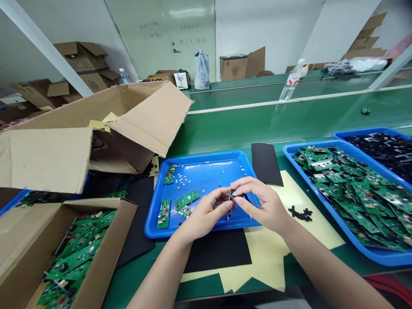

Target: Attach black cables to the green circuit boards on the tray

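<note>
Over the front right of a blue tray (pixel 201 158), my left hand (pixel 210 210) is closed on a circuit board (pixel 229 195), seen nearly edge-on and mostly covered by fingers. My right hand (pixel 260 199) meets it from the other side, thumb and fingertips pinched near the board's edge. A dark bit shows by the right fingertips, too small and covered to name. Several green circuit boards (pixel 164 213) lie in the tray's left half, among small white pieces (pixel 182 180). Black die-cut pieces (pixel 300 213) rest on yellow paper right of my right hand.
A cardboard box (pixel 124 214) of circuit boards stands at front left, a larger open carton (pixel 154 116) behind it. On the right are a blue tray (pixel 289 150) heaped with boards and another holding black parts (pixel 386 148). Black sheets (pixel 266 163) and a water bottle (pixel 291 83) are nearby.
</note>
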The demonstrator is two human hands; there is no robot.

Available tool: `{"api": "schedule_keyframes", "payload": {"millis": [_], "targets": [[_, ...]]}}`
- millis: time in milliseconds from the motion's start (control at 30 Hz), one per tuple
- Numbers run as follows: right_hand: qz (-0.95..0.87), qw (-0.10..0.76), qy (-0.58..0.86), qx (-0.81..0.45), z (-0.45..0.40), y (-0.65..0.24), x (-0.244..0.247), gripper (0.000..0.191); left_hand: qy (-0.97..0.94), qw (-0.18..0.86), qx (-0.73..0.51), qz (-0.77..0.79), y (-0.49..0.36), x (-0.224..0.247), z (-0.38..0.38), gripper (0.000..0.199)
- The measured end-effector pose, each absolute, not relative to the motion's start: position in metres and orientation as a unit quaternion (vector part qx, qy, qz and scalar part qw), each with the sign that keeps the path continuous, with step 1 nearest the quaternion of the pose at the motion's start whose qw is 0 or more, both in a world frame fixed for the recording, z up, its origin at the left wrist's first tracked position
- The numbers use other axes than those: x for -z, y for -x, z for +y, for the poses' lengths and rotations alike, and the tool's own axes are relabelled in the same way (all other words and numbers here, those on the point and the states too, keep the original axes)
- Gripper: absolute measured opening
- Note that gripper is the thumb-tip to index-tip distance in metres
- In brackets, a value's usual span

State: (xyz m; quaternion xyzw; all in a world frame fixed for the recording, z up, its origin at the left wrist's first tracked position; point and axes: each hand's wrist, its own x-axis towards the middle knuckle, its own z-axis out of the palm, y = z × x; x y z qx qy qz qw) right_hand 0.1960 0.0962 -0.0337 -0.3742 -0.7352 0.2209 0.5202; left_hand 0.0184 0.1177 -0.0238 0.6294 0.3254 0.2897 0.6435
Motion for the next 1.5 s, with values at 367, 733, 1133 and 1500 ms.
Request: {"api": "schedule_keyframes", "payload": {"millis": [367, 733, 1133, 1500], "targets": [[-0.801, 0.5, 0.328, 0.031, 0.099, -0.193, 0.038, 0.016, -0.585, 0.643, -0.363, 0.336, -0.021, 0.031, 0.117, 0.037], [-0.797, 0.484, 0.358, 0.053, 0.094, -0.201, 0.029, 0.023, -0.791, 0.19, -0.475, 0.337, -0.014, 0.04, 0.125, 0.028], [-0.725, 0.561, 0.399, 0.002, 0.091, -0.22, 0.016, 0.028, -0.758, -0.092, -0.507, 0.4, -0.003, 0.034, 0.132, 0.028], [-0.371, 0.83, 0.396, -0.127, 0.098, -0.255, 0.002, 0.025, -0.789, -0.16, -0.498, 0.324, -0.005, 0.033, 0.127, 0.026]]}}
